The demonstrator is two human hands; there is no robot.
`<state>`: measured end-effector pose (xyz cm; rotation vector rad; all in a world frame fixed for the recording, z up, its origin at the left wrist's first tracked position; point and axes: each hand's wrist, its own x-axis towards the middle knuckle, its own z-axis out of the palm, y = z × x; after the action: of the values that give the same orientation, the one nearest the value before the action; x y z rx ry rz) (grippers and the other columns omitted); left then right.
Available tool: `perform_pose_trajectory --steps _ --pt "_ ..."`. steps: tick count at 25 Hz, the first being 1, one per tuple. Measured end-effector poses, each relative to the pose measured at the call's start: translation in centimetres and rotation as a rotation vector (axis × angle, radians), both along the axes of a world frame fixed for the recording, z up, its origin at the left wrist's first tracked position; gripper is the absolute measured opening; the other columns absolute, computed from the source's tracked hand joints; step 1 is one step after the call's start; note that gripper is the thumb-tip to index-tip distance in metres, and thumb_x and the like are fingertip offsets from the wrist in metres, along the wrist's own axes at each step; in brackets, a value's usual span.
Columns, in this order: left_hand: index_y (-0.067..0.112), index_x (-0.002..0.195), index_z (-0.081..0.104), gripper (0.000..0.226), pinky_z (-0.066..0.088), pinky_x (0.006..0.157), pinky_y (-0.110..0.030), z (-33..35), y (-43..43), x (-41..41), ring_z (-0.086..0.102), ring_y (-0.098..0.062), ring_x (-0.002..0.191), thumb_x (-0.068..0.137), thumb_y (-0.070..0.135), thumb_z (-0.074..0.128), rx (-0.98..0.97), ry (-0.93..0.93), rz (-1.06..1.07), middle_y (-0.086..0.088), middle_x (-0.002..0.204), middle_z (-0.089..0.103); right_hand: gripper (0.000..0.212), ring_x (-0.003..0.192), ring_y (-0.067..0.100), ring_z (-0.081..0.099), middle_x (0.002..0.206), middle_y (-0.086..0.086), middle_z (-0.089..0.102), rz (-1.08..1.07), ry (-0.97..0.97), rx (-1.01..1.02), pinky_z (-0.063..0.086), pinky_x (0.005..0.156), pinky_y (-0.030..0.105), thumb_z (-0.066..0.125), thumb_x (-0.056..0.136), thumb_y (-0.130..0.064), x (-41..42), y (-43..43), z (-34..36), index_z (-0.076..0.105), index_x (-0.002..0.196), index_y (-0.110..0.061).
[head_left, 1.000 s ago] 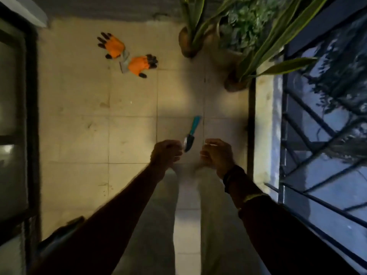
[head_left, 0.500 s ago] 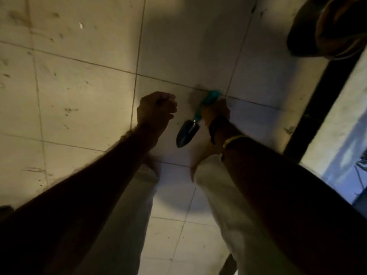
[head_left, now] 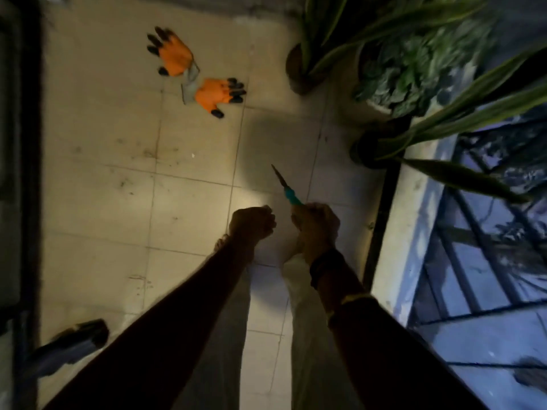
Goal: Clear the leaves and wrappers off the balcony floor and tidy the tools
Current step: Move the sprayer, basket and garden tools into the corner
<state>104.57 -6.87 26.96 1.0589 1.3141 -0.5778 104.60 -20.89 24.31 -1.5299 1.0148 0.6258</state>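
Right hand (head_left: 315,229) curled tight round the teal handle of the trowel (head_left: 285,187), dark blade pointing away above the floor (head_left: 103,187), left hand (head_left: 251,221) just beside it balled in a fist, contents unseen, orange gloves (head_left: 217,94) touching near the floor's far edge, potted plants (head_left: 414,69) in its far right corner.

We looked down on a pale tiled floor (head_left: 192,202). Two orange gloves (head_left: 189,79) lay touching at eleven o'clock, plant pots (head_left: 296,75) stood at one, and a dark object (head_left: 74,341) lay at eight.
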Motion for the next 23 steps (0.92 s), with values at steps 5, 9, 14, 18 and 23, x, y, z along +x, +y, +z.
perform_pose_trajectory --steps 5,9,14,18,23 --pt "0.005 0.092 0.072 0.005 0.061 0.079 -0.036 16.2 -0.1 2.0 0.073 -0.028 0.084 0.092 0.006 0.068 -0.109 -0.273 -0.113 -0.015 0.091 0.074 0.015 0.086 0.019 0.072 0.087 0.001 0.076 -0.097 -0.212 0.042 0.058 0.072 0.029 0.082 0.081 -0.012 -1.6 1.4 18.4 0.073 0.093 -0.009" --pt "0.003 0.104 0.067 0.023 0.058 0.057 -0.025 24.2 1.1 -0.2 0.070 -0.018 0.071 0.083 -0.005 0.074 -0.132 -0.468 -0.491 -0.009 0.085 0.071 0.012 0.076 0.018 0.068 0.077 -0.002 0.075 -0.232 -0.306 0.004 0.054 0.069 0.033 0.083 0.078 -0.010 -7.0 3.4 27.6 0.076 0.078 -0.019" --pt "0.016 0.096 0.067 0.034 0.060 0.067 -0.034 29.8 2.5 -4.2 0.067 -0.016 0.075 0.076 -0.010 0.078 -0.169 -0.739 -1.001 0.002 0.080 0.069 0.019 0.090 0.024 0.070 0.101 0.013 0.077 -0.559 -0.368 0.174 0.061 0.080 0.036 0.070 0.091 -0.010 -16.2 6.1 34.1 0.075 0.109 -0.007" --pt "0.004 0.105 0.067 0.044 0.060 0.068 -0.029 33.5 -0.1 -10.5 0.069 -0.018 0.075 0.065 0.002 0.084 -0.399 -0.818 -1.203 -0.009 0.085 0.070 0.030 0.091 0.028 0.063 0.103 0.017 0.069 -0.751 -0.447 0.185 0.058 0.085 0.039 0.072 0.090 -0.016 -24.1 5.9 37.2 0.069 0.118 -0.006" --pt "0.002 0.112 0.068 0.027 0.059 0.075 -0.026 35.2 -4.5 -22.1 0.074 -0.025 0.089 0.086 -0.003 0.071 -0.598 -0.824 -1.542 -0.014 0.101 0.076 0.034 0.093 0.028 0.074 0.112 0.020 0.074 -0.945 -0.558 0.045 0.063 0.077 0.040 0.076 0.085 -0.001 -37.1 5.9 40.3 0.067 0.118 0.000"
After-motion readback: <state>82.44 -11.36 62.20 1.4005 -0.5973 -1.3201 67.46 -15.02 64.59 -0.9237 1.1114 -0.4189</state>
